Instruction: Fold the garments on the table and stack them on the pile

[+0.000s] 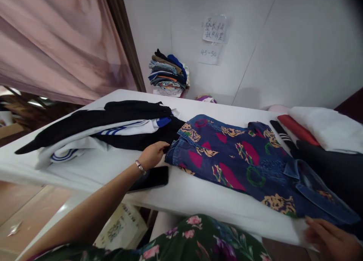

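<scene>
A patterned denim shirt (232,155) lies flat on the white table, printed in magenta, tan and green. Its collar points to the right and its hem to the left. My left hand (153,155) is closed in a pinch on a corner of the hem. Beside the shirt's lower edge at the right is my right hand (331,234), slightly blurred, with its fingers stretched out and nothing visible in them. A dark phone (151,177) lies on the table, partly under my left wrist.
Black and white garments (113,128) lie in a heap on the table (93,177) at the left. Dark, red and white clothes (326,130) are piled at the right. Behind the table stands a folded clothes stack (168,73). Handwritten paper signs (214,28) hang on the wall.
</scene>
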Motion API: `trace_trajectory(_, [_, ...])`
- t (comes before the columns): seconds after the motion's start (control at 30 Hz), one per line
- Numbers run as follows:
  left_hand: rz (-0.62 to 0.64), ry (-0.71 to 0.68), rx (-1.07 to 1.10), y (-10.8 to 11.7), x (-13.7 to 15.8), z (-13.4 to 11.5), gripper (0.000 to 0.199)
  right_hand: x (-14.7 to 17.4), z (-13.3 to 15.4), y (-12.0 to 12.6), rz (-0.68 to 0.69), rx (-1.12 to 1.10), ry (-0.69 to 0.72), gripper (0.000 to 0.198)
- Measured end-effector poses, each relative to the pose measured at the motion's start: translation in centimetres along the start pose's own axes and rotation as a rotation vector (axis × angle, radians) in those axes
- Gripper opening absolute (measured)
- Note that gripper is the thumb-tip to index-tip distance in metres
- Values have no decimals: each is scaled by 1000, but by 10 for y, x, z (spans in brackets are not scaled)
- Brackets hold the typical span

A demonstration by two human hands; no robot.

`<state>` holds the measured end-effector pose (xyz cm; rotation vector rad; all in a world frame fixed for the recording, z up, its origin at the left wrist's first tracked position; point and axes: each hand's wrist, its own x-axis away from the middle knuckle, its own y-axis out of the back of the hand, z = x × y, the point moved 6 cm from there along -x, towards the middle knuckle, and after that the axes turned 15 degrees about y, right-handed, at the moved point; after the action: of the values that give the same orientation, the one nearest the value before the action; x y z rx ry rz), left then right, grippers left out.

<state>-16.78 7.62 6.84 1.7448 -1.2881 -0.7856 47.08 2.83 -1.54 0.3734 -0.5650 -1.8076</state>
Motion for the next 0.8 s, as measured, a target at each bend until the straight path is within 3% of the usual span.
trace_trajectory(0.07, [13, 172, 65, -1, 7, 3, 36, 3, 25, -17, 101, 44, 141, 25])
trace_trajectory(0.13, [77, 282, 91, -10, 11, 2, 47, 6, 66, -41, 162, 82, 347, 29])
trace_trajectory(0.3, [102, 355, 38, -30, 3, -6, 68, 12, 167, -121, 297, 147, 839, 31])
trace_trajectory(0.43, [38, 279, 106, -30, -4, -18, 37, 11, 214, -176, 333, 128, 1172, 28])
trace_trajectory(0.53, [-47, 176, 116, -25, -8, -27, 21, 1, 220, -211, 363, 240, 1246, 35])
trace_trajectory(0.63, [-71, 224, 58, -28, -16, -21, 17, -12, 202, -243, 440, 494, 1188, 46])
trace_trajectory(0.8, [-48, 310, 39, -40, -27, -6, 13, -17, 176, -262, 465, 684, 1160, 50])
